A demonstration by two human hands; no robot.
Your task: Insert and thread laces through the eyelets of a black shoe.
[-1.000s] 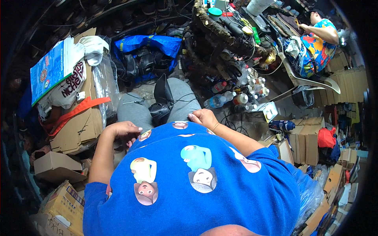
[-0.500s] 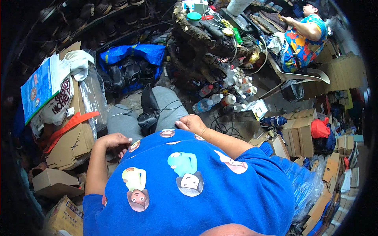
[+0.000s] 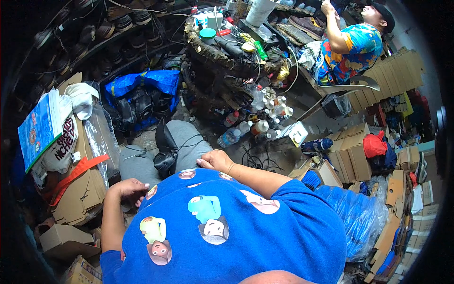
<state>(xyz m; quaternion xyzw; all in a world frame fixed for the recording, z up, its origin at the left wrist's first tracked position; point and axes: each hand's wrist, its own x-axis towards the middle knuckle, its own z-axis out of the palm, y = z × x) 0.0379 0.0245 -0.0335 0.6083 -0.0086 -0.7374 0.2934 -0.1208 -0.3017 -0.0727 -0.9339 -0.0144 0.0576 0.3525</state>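
Note:
A black leather shoe or boot [image 3: 165, 147] stands between my knees, its tall pointed part upright. A thin dark cord lies over my grey right trouser leg [image 3: 185, 141] beside it. Another thin dark strand or slim tool [image 3: 135, 154] rests on the left knee. At the left edge of my shirt, my left hand [image 3: 130, 189] is curled with thumb and forefinger together; whatever it may pinch is too small to make out. My right hand [image 3: 217, 161] is closed at the right thigh, close to the cord, and its grip is hidden.
Flattened cardboard [image 3: 82, 189] with bags and an orange strap lies at left. Ahead are a blue bag [image 3: 142, 85] of black footwear and a cluttered round workbench [image 3: 203, 52]. Plastic bottles [image 3: 230, 136] stand at right. A co-worker [image 3: 352, 52] sits at far right.
The whole view has shifted, so the surroundings sit further left. My hands and the black footwear keep nearly the same places relative to my legs. The co-worker's hands have risen.

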